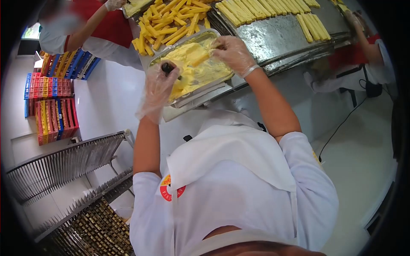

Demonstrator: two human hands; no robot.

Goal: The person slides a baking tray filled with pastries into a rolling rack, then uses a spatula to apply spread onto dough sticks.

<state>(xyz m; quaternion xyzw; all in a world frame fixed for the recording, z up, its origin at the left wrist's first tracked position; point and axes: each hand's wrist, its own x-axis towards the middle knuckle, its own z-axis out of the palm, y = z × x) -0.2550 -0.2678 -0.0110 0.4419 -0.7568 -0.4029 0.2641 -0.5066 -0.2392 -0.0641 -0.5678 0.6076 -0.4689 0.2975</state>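
Both of my hands wear clear plastic gloves. A metal tray (222, 79) of pale yellow cream (188, 81) lies in front of me. My left hand (161, 81), at the tray's left side, is closed around a tool with a black handle (167, 67); its working end is hard to make out. Over the tray's right part, my right hand (230, 53) pinches the end of a yellow stick (198, 58), which rests in the cream.
Beyond the tray is a pile of yellow sticks (171, 21). Coated sticks (260, 9) line a metal sheet (273, 40) at the right. Co-workers stand at upper left (92, 25) and right (363, 55). Metal racks (68, 162) and stacked crates (55, 113) are at left.
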